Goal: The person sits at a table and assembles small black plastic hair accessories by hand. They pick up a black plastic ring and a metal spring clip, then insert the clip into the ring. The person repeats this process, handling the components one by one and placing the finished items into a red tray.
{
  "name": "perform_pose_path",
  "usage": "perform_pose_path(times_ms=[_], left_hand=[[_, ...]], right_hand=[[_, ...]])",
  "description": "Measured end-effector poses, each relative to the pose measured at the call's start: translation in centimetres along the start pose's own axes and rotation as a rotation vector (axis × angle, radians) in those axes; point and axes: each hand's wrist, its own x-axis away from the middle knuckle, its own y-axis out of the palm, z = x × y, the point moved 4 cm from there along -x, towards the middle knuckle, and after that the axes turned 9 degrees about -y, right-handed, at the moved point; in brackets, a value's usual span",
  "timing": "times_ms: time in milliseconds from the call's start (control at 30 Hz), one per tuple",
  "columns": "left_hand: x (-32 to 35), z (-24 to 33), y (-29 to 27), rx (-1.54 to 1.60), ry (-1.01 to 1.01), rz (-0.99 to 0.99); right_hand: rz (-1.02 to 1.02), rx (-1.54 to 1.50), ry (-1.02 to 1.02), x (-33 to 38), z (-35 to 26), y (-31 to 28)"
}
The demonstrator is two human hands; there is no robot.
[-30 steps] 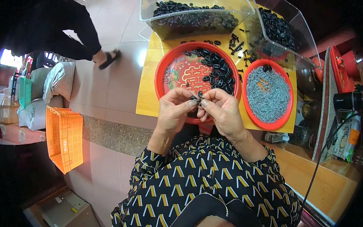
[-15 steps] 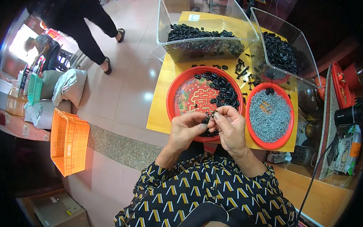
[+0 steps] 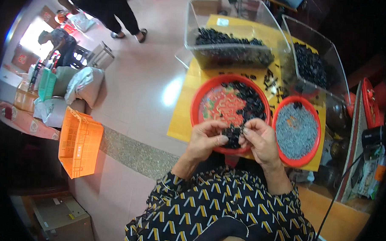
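Both of my hands are over the near edge of a round red tray (image 3: 196, 99) with a printed floral bottom. Small black plastic pieces (image 3: 254, 106) with holes are heaped along its right side and near edge. My left hand (image 3: 205, 140) has thumb and forefinger pinched together beside the near heap; what they hold is hidden. A short gap away, my right hand (image 3: 262, 142) also pinches, its fingertips bent inward around something too small to name. Right of it stands a red oval tray (image 3: 316, 142) full of small grey metal screws (image 3: 296, 132).
Two clear plastic bins (image 3: 240, 48) (image 3: 345, 81) of black pieces stand on the yellow table (image 3: 182, 124). Loose black parts lie between bins and trays. An orange crate (image 3: 79, 144) and stuffed sacks (image 3: 86, 85) are on the left floor. Two other people are farther off.
My hands, which met at the fingertips, have drawn apart over the tray. The whole view has shifted, and the standing person at the upper left has stepped farther away.
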Motion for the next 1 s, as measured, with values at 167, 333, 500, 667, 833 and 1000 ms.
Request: perform_pose_path(times_ms=[167, 333, 500, 667, 833, 1000], left_hand=[[0.6, -0.5, 0.1, 0.017, -0.047, 0.004], [0.1, -0.5, 0.6, 0.060, -0.053, -0.034], [0.2, -0.4, 0.6, 0.032, -0.046, -0.021], [0.2, -0.2, 0.7, -0.049, -0.034, -0.003], [0.1, -0.8, 0.0, -0.018, -0.056, 0.012], [0.5, 0.7, -0.7, -0.160, -0.017, 0.150]], right_hand=[[-0.003, 0.178, 0.016, 0.8, -0.6, 0.8], [0.035, 0.211, 0.041, 1.1, -0.7, 0.8], [0.008, 0.247, 0.039, 1.0, -0.6, 1.1], [0.003, 0.272, 0.025, 0.9, -0.2, 0.9], [0.030, 0.248, 0.020, 0.9, -0.4, 0.7], [0.088, 0.333, -0.015, 0.7, -1.0, -1.0]])
